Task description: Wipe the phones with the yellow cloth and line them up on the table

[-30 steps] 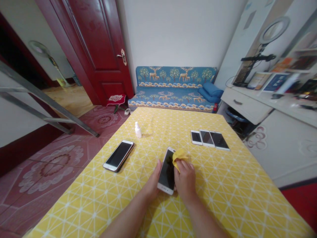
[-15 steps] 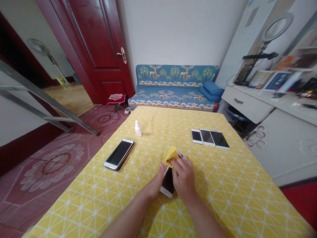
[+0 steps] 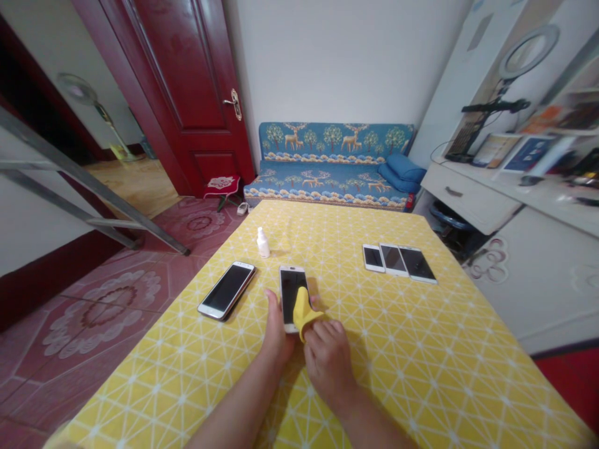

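Observation:
My left hand [image 3: 277, 327] grips a white smartphone [image 3: 291, 293] from below, its thumb along the left edge and fingertips showing past the right side. The dark screen faces up. In my right hand [image 3: 330, 355] is a yellow cloth [image 3: 304, 312], pinched by closed fingers and lying against the lower right of that screen. To the left, another smartphone [image 3: 226, 290] in a dark case lies face up on the table. Behind it stands a small white spray bottle [image 3: 262, 243].
Three white phones lie side by side at the right: a small phone [image 3: 373, 257], a middle phone [image 3: 394, 259] and a larger phone [image 3: 418, 264]. A yellow patterned cloth covers the table [image 3: 421, 362]. Beyond are a blue sofa [image 3: 322, 171] and a white cabinet [image 3: 528, 268].
The held phone has turned more upright in view and shifted left. My right hand with the cloth has moved down and left, from the phone's far end to its lower right.

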The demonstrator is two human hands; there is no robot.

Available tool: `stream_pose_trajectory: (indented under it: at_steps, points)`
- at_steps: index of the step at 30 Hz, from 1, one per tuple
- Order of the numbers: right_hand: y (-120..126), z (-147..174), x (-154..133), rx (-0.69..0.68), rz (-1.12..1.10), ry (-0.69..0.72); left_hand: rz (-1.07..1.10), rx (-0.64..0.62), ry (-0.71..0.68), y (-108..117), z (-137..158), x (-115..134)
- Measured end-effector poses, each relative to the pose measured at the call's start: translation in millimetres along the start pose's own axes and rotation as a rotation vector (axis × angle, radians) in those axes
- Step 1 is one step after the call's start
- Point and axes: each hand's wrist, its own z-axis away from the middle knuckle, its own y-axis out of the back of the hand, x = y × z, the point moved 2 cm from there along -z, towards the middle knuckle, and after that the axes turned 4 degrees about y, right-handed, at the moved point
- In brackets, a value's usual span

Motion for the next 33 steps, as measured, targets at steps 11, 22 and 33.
stream_pose_trajectory:
  at_steps: [11,22,33]
  points:
    - [3,-2,-10,0.035,-0.061,0.079,-0.075,-0.095,0.122,0,6,-15]
    - [21,-11,45,0.201,0.196,-0.181,-0.547,-0.297,0.122,8,7,-28]
    - [17,12,94,0.351,-0.364,-0.710,-0.115,-0.143,0.198,3,-1,-14]
